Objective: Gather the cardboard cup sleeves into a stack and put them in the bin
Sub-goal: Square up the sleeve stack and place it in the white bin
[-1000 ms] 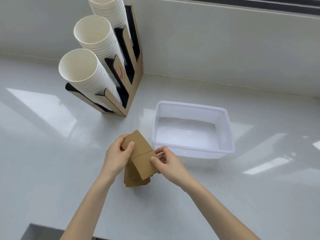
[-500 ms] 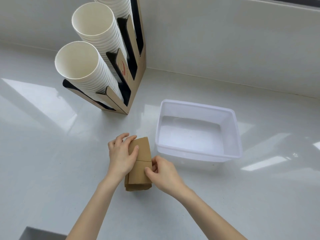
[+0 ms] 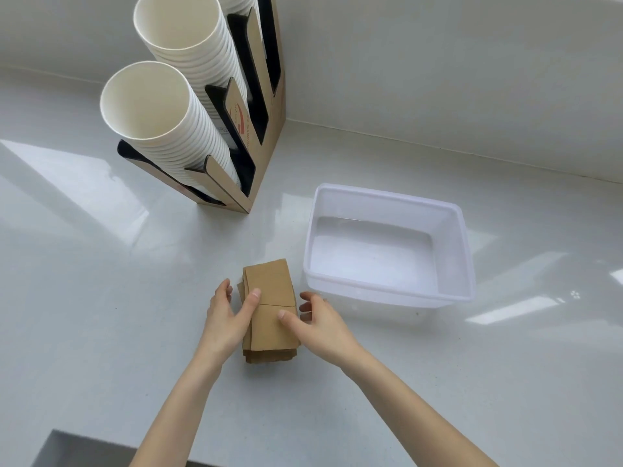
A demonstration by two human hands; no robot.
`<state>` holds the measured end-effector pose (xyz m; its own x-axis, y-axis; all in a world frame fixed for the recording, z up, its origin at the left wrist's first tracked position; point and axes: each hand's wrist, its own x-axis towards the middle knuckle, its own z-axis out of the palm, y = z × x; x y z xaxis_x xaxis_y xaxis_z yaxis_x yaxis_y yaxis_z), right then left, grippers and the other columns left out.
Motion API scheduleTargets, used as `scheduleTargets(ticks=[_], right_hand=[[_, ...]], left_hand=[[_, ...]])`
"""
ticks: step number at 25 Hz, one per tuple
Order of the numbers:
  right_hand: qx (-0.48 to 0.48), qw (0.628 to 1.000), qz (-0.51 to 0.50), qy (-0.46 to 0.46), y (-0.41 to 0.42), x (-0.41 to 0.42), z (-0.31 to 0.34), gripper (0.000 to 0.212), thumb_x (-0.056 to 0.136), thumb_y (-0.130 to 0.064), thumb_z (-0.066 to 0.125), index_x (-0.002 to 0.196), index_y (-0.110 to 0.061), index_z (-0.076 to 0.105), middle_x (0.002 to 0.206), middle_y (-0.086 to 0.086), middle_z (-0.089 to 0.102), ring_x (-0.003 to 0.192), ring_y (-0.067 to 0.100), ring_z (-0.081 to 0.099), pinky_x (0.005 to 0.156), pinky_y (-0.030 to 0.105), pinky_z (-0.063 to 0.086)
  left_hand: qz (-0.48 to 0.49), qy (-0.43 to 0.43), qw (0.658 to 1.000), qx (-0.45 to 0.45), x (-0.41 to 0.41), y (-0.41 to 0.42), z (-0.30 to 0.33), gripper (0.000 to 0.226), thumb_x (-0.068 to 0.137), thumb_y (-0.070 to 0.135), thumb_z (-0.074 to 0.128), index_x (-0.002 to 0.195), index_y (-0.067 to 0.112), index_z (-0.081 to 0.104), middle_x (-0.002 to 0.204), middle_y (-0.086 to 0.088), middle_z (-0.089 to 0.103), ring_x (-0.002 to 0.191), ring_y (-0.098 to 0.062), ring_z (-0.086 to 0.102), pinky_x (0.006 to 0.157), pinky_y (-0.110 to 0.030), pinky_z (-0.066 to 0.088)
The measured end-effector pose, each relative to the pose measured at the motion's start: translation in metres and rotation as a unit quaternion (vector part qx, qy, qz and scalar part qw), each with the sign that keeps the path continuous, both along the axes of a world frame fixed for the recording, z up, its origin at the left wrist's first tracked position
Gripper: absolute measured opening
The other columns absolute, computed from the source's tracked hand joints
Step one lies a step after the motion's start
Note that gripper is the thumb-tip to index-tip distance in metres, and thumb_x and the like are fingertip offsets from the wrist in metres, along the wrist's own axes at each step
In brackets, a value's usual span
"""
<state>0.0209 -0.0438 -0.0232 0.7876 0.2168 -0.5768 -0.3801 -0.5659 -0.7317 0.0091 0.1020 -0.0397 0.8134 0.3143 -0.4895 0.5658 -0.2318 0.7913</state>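
Now the flat brown cardboard cup sleeves (image 3: pixel 269 308) lie as one squared stack on the glossy white desk (image 3: pixel 84 298), where a second ago the top sleeve was held tilted above the pile. The left hand (image 3: pixel 226 318) and right hand (image 3: pixel 315 320) press its sides, thumbs on top, fingers loosely spread. Gathering looks done; lifting comes next. Just right stands the empty translucent white plastic bin (image 3: pixel 465 251), nothing blocking it. Farther back, stacked white paper cups (image 3: pixel 175 129) lean in a cardboard rack (image 3: pixel 273 136).
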Motion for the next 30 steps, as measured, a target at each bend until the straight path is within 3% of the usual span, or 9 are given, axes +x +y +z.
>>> scheduleTargets(ticks=[3, 6, 10, 13, 19, 25, 28, 30], right_hand=[[0.016, 0.999, -0.002, 0.031, 0.004, 0.003, 0.001, 0.07, 0.084, -0.043, 0.053, 0.138, -0.008, 0.027, 0.128, 0.007, 0.049, 0.115, 0.022, 0.051, 0.095, 0.035, 0.047], [0.048, 0.996, -0.034, 0.07, 0.009, 0.006, 0.002, 0.059, 0.084, -0.045, 0.055, 0.126, -0.008, 0.039, 0.115, 0.004, 0.055, 0.107, 0.022, 0.056, 0.088, 0.033, 0.049], [0.093, 0.986, -0.069, 0.118, 0.013, 0.006, -0.004, 0.05, 0.082, -0.043, 0.058, 0.116, -0.007, 0.053, 0.119, 0.008, 0.062, 0.104, 0.02, 0.061, 0.081, 0.029, 0.052], [0.121, 0.983, -0.065, 0.123, 0.013, 0.002, -0.001, 0.031, 0.085, -0.036, 0.057, 0.106, -0.012, 0.057, 0.111, 0.005, 0.063, 0.096, 0.018, 0.06, 0.073, 0.019, 0.05], [0.14, 0.982, -0.064, 0.109, 0.011, -0.003, -0.002, 0.019, 0.081, -0.036, 0.063, 0.091, -0.02, 0.059, 0.111, 0.005, 0.066, 0.101, 0.018, 0.063, 0.085, 0.026, 0.052], [0.118, 0.986, -0.066, 0.095, 0.005, -0.009, -0.003, 0.049, 0.074, -0.04, 0.069, 0.108, -0.016, 0.044, 0.12, 0.005, 0.055, 0.104, 0.014, 0.057, 0.079, 0.022, 0.051], [0.135, 0.985, -0.056, 0.095, -0.006, -0.011, 0.004, 0.055, 0.076, -0.038, 0.069, 0.116, -0.015, 0.039, 0.114, 0.0, 0.055, 0.099, 0.011, 0.058, 0.077, 0.02, 0.051], [0.139, 0.986, -0.042, 0.086, -0.015, -0.014, 0.007, 0.055, 0.076, -0.037, 0.069, 0.117, -0.017, 0.037, 0.113, -0.003, 0.054, 0.1, 0.011, 0.058, 0.079, 0.021, 0.051]], left_hand=[[-0.014, 0.007, 1.0, -0.014, -0.005, 0.0, -0.003, 0.059, 0.084, 0.041, 0.051, 0.133, 0.012, 0.036, 0.141, -0.008, 0.042, 0.127, -0.024, 0.042, 0.101, -0.04, 0.041], [-0.032, -0.006, 0.998, -0.047, -0.006, -0.004, 0.001, 0.035, 0.086, 0.036, 0.05, 0.115, 0.017, 0.05, 0.12, -0.005, 0.057, 0.11, -0.023, 0.055, 0.084, -0.032, 0.046], [-0.042, -0.007, 0.997, -0.059, -0.007, -0.007, 0.005, 0.034, 0.088, 0.033, 0.048, 0.118, 0.019, 0.049, 0.112, -0.001, 0.057, 0.103, -0.02, 0.056, 0.079, -0.028, 0.044], [-0.02, 0.003, 0.993, -0.118, -0.012, -0.006, 0.007, 0.032, 0.088, 0.029, 0.049, 0.119, 0.018, 0.05, 0.114, -0.003, 0.059, 0.098, -0.017, 0.058, 0.07, -0.024, 0.046], [0.03, 0.012, 0.979, -0.201, -0.016, -0.003, 0.009, 0.038, 0.087, 0.025, 0.052, 0.123, 0.013, 0.048, 0.112, -0.003, 0.061, 0.091, -0.012, 0.06, 0.066, -0.028, 0.048], [0.028, -0.009, 0.974, -0.227, -0.023, -0.003, 0.008, 0.043, 0.082, 0.021, 0.058, 0.123, 0.017, 0.045, 0.114, 0.003, 0.057, 0.097, -0.014, 0.059, 0.078, -0.033, 0.049], [-0.005, -0.015, 0.965, -0.261, -0.029, -0.003, 0.007, 0.049, 0.081, 0.022, 0.062, 0.126, 0.02, 0.043, 0.109, 0.01, 0.058, 0.094, -0.011, 0.061, 0.074, -0.025, 0.051], [-0.052, -0.02, 0.959, -0.277, -0.032, -0.003, 0.008, 0.057, 0.069, 0.032, 0.07, 0.121, 0.024, 0.048, 0.113, 0.008, 0.06, 0.091, -0.006, 0.066, 0.068, -0.02, 0.055]])
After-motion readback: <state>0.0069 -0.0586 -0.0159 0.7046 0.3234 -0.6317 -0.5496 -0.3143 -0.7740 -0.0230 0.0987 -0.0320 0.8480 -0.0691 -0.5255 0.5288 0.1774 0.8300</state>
